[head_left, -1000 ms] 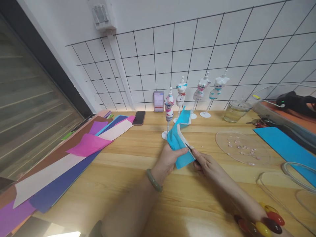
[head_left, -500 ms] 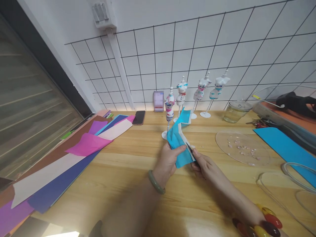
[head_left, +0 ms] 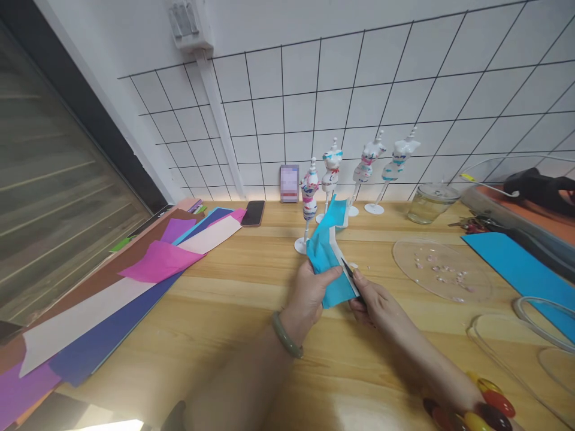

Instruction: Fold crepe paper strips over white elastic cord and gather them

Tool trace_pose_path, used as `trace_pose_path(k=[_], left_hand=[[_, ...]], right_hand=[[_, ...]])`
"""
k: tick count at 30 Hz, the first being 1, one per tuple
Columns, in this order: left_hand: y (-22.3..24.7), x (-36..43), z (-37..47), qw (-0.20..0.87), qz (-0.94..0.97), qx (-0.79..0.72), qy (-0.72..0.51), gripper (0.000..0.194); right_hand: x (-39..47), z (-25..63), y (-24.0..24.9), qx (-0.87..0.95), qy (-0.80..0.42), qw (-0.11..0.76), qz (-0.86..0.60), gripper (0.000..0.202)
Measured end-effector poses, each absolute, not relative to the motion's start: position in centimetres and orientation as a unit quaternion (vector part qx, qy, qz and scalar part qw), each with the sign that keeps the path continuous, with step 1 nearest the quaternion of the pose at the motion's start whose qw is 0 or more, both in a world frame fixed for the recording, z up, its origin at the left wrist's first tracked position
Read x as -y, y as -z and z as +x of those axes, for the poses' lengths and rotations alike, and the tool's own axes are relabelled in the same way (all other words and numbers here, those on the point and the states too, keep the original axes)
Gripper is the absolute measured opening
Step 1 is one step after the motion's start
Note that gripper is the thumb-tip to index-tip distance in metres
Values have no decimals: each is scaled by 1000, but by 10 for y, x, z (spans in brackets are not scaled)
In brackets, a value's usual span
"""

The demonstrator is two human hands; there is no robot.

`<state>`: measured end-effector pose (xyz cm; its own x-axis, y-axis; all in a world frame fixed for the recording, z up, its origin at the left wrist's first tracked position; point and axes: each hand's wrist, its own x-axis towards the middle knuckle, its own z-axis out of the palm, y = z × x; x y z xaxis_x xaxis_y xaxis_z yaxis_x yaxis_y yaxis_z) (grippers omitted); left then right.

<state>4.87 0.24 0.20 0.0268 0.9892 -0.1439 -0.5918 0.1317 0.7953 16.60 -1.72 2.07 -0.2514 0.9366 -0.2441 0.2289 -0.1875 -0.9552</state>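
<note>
My left hand [head_left: 311, 288] pinches a sheet of blue crepe paper [head_left: 321, 254] between thumb and fingers, holding it above the table. A white strip [head_left: 335, 242] runs along the paper's right side and bends with it. My right hand [head_left: 371, 299] is closed on a dark, slim pointed tool [head_left: 348, 269]; whether it is tweezers or small scissors I cannot tell. Its tip lies against the white strip, close to my left thumb. Behind the paper, a small painted dress-form figurine [head_left: 309, 191] stands upright on a round white base.
More figurines [head_left: 332, 170] stand behind. Coloured paper sheets [head_left: 135, 287] lie overlapped at left, near a phone [head_left: 254, 214]. Rightward are a clear plate [head_left: 399, 269] with small gems, a lidded glass [head_left: 424, 209], keys [head_left: 478, 224], a blue sheet [head_left: 503, 257] and clear tubing [head_left: 476, 335].
The tool's dark tips looked slightly apart before and now look closed to one point. Both hands and the blue paper have shifted slightly to the right in view.
</note>
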Motion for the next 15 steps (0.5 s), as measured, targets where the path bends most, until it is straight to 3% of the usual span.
trace_pose_path(k=[15], left_hand=[[-4, -1, 51, 674, 245, -358, -598, 40]], right_hand=[[15, 165, -16, 570, -533, 330, -531, 50]])
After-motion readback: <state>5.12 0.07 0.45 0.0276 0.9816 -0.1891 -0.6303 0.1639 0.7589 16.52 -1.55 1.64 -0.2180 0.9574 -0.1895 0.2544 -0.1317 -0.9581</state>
